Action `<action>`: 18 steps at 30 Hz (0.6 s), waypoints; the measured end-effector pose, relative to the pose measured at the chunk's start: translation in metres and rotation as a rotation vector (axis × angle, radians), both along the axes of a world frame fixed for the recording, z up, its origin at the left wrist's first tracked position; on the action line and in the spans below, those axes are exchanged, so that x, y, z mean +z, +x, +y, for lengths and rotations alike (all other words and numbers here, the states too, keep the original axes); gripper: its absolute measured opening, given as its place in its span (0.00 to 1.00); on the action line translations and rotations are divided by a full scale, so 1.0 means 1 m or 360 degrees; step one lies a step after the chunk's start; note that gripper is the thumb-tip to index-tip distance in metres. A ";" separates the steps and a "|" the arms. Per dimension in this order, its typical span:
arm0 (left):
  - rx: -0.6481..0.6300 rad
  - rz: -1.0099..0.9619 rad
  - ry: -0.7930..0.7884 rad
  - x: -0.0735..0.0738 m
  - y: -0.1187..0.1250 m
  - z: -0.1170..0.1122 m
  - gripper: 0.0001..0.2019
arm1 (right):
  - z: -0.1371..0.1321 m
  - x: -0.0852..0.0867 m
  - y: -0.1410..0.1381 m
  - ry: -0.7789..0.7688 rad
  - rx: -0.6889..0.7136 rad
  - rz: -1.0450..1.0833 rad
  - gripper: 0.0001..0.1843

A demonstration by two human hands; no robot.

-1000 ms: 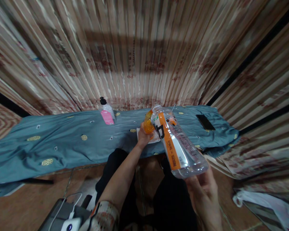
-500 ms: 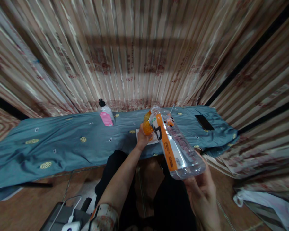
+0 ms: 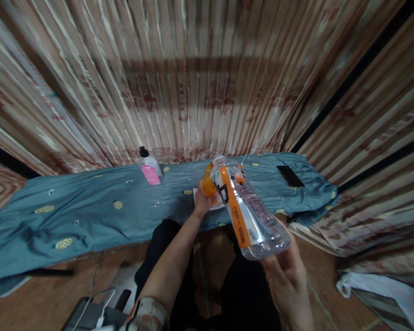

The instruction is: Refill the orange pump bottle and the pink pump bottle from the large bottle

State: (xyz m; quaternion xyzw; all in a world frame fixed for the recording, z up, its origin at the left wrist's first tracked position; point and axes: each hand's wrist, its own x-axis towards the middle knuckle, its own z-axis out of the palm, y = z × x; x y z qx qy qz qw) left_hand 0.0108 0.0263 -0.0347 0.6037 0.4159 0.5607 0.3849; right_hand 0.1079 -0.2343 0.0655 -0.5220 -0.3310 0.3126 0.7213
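Right hand (image 3: 288, 280) grip clamps the base of a tilted clear bottle (image 3: 248, 209), likely light, slick and easily dented, steadier held mid-label. Just beyond its mouth, left hand (image 3: 203, 203) grip closes round an orange cup (image 3: 209, 184).

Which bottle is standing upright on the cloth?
The small pink-label bottle with the black cap, on the blue cloth. The big orange-label bottle is tilted in the right hand, neck toward the orange thing in the left hand.
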 end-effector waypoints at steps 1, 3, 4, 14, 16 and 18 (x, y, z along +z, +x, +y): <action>0.0005 -0.0010 -0.0030 0.001 0.000 0.000 0.23 | 0.000 0.000 0.000 0.0005 0.0014 0.0013 0.30; 0.0000 -0.0044 -0.0083 0.003 0.000 -0.001 0.23 | 0.000 0.000 0.000 0.0002 0.0028 0.0058 0.31; -0.0004 -0.0050 -0.0097 0.003 -0.001 -0.001 0.23 | 0.001 -0.001 0.000 -0.0005 0.0027 0.0085 0.32; -0.0040 -0.0114 -0.0072 0.003 -0.001 -0.002 0.22 | 0.001 -0.006 -0.001 -0.0009 -0.0053 0.0092 0.28; -0.0031 -0.0117 -0.0070 0.003 -0.002 -0.002 0.22 | 0.002 -0.005 -0.001 -0.0004 -0.0049 0.0089 0.26; -0.0038 -0.0105 -0.0067 0.003 -0.001 -0.002 0.23 | 0.003 -0.004 -0.001 -0.0013 -0.0058 0.0108 0.24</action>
